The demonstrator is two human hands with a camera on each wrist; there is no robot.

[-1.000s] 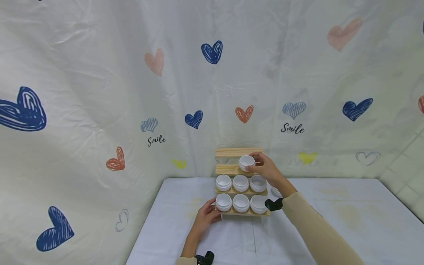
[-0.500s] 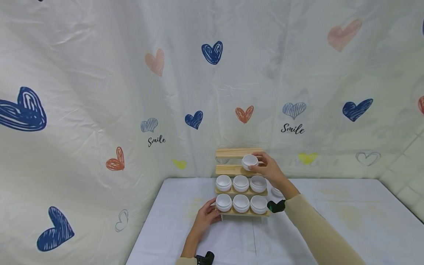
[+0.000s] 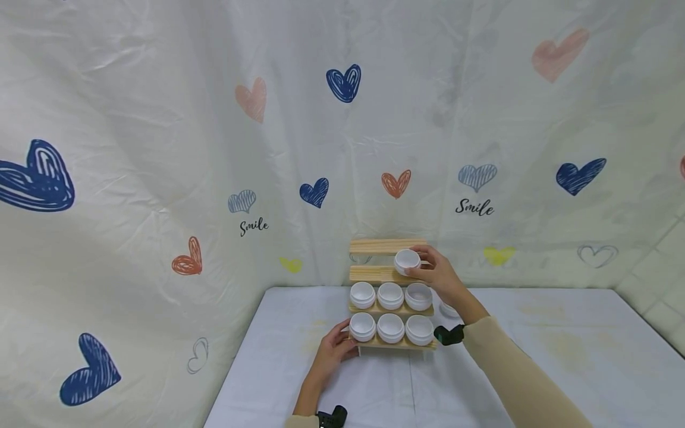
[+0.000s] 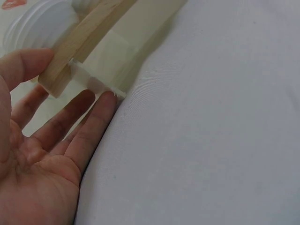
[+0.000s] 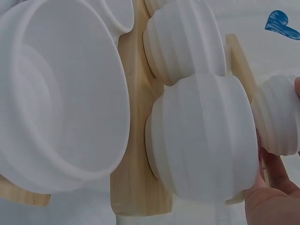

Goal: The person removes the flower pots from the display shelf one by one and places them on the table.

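A tiered wooden rack (image 3: 387, 245) stands near the back of the table, with rows of small white ribbed bowls on its two lower shelves. My right hand (image 3: 440, 278) grips a white bowl (image 3: 407, 262) by its right side at the third shelf. In the right wrist view this held bowl (image 5: 277, 115) lies beyond the nearer bowls, which partly hide the hand (image 5: 276, 202). My left hand (image 3: 329, 351) holds the front left corner of the rack. The left wrist view has its thumb on the wooden shelf end (image 4: 86, 42) and fingers beneath, beside a clear support (image 4: 93, 79).
One more white bowl (image 3: 448, 310) sits on the table right of the rack, partly hidden by my right forearm. A white cloth covers the table (image 3: 535, 356). Behind the rack hangs a heart-patterned curtain (image 3: 407, 131).
My right hand has shifted slightly right along the third shelf with the bowl in its grip. The left hand stays at the rack's corner.
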